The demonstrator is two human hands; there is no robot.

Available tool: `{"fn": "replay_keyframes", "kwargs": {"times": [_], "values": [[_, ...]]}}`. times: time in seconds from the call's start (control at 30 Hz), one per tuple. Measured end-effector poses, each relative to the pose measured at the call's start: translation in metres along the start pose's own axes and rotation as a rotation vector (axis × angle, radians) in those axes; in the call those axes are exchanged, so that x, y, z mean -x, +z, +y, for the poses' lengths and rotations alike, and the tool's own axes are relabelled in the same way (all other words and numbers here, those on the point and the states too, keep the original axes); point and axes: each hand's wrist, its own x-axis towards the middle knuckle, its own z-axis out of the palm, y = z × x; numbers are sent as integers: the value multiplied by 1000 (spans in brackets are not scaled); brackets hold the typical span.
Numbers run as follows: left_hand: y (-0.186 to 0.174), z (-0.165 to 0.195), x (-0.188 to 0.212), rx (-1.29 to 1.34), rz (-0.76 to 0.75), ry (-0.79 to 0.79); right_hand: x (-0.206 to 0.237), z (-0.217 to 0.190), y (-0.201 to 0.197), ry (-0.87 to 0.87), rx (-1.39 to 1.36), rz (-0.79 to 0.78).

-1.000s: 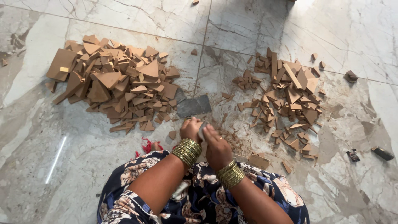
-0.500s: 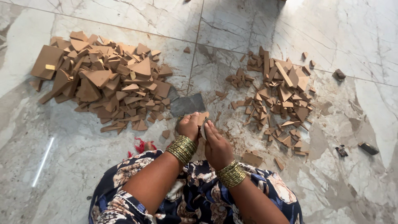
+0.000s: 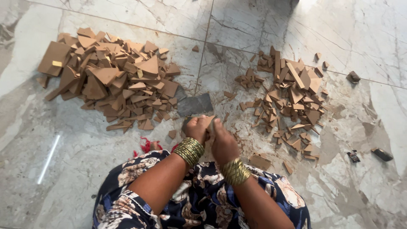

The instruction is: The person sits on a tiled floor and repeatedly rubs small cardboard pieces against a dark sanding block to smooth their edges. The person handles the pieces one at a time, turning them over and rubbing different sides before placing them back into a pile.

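Observation:
My left hand (image 3: 197,128) and my right hand (image 3: 223,144) are pressed close together low over the marble floor, both closed around a small brown wooden piece (image 3: 210,122) whose tip shows between them. Gold bangles ring both wrists. Just beyond my hands lies a flat dark grey stone slab (image 3: 195,104). A big heap of brown wooden offcuts (image 3: 108,78) spreads to the left of it. A looser heap of smaller brown pieces (image 3: 290,99) lies to the right.
My lap in dark floral cloth (image 3: 199,199) fills the bottom of the view, with a red tassel (image 3: 147,146) at its left edge. A loose wooden block (image 3: 260,161) lies by my right wrist. Small dark bits (image 3: 382,154) lie at the far right on the floor.
The view has drifted slightly, so the heaps sit a little further left in the frame. My hands stay together on the small piece, shifted slightly.

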Motion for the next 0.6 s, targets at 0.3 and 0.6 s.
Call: {"fn": "replay_keyframes", "kwargs": {"times": [0.3,0.6], "values": [[-10,6,-16,-122,87,249,22,-18,6,-352,86,153],[2,-15,7,-198,-38,191,3,17,-5,42,-8,-15]]}}
